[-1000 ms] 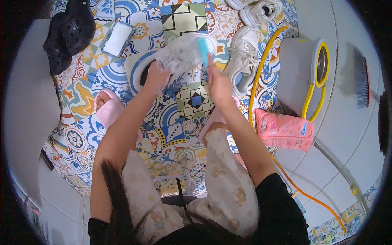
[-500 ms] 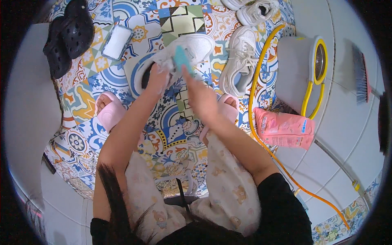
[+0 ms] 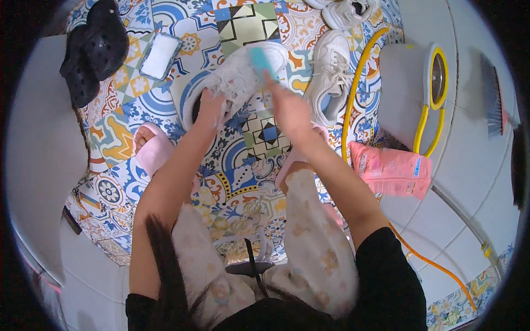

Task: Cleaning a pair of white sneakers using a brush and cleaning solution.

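A white shoe (image 3: 234,69) lies on the patterned tile floor, its toe pointing to the far right, with whitish suds around its laces. My left hand (image 3: 211,107) grips it at the ankle opening; some fingers are hidden inside or behind the shoe. In my closed right hand (image 3: 290,110) is a turquoise brush (image 3: 258,59), smeared by motion, its head over the front of the shoe. Whether the bristles touch the shoe cannot be made out. A second white shoe (image 3: 327,80) sits to the right, laces still in it.
Black clogs (image 3: 99,52) and a white block in a dish (image 3: 159,56) lie at the far left. On the right are a yellow hose (image 3: 349,110), a grey bucket with yellow trim (image 3: 406,88), a pink bag (image 3: 392,170) and a broom (image 3: 493,96). More white shoes (image 3: 348,14) sit far back.
My right hand and the brush have moved right and slightly away from me, toward the shoe's toe. The left hand keeps its hold on the shoe. The whole view has shifted slightly.
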The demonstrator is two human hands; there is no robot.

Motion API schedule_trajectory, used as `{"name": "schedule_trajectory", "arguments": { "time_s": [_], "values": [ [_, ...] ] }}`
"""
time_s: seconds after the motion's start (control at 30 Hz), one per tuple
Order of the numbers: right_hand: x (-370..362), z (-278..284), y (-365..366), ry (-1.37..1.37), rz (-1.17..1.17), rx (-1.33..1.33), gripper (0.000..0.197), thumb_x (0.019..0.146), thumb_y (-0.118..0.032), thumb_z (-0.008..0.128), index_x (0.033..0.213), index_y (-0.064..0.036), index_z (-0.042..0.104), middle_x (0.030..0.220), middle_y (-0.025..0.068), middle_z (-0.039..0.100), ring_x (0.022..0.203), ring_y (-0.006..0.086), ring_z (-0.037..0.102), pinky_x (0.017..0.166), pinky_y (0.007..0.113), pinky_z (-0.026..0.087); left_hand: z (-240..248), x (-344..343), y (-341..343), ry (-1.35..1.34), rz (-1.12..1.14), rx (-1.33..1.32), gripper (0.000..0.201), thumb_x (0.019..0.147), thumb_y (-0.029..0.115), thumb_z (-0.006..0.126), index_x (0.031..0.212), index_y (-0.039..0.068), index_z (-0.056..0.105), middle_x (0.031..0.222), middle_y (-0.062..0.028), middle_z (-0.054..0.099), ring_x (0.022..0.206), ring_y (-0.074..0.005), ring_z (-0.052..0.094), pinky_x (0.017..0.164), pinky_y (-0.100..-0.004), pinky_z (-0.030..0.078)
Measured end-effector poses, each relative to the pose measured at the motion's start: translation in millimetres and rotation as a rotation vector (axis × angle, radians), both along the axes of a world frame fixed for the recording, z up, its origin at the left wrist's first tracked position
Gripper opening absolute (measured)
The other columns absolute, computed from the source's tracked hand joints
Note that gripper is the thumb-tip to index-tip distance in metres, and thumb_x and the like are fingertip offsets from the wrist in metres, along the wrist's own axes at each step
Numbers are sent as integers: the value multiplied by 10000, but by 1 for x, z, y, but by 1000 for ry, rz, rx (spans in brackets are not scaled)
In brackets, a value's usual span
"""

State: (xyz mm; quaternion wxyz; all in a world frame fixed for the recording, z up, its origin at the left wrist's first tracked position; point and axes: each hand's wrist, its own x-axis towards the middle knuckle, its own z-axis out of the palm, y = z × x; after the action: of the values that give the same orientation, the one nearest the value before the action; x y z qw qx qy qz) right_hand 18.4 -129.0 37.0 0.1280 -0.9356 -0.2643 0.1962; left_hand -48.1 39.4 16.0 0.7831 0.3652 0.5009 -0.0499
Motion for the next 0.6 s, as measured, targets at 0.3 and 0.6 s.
{"name": "schedule_trajectory", "arguments": {
  "time_s": [0.3, 0.6],
  "values": [
    [-23, 17, 13, 90, 176, -57, 702, 835, -46, 495, 1458, -313, 311, 874, 194, 629, 642, 371, 620, 591, 455, 512, -43, -24, 14, -212, -137, -64, 394, 889, 88, 486, 1283, 89, 481, 1154, -79, 591, 1029, -214, 599, 853, -369, 534],
    [40, 0, -10, -70, 67, -108, 553, 934, -172, 473, 1449, -300, 319, 754, 188, 629, 688, 355, 627, 628, 463, 494, 20, -5, 12, -48, -120, -52, 387, 872, 22, 473, 1258, 28, 480, 1093, -91, 598, 948, -182, 618, 752, -265, 536]
  ]
}}
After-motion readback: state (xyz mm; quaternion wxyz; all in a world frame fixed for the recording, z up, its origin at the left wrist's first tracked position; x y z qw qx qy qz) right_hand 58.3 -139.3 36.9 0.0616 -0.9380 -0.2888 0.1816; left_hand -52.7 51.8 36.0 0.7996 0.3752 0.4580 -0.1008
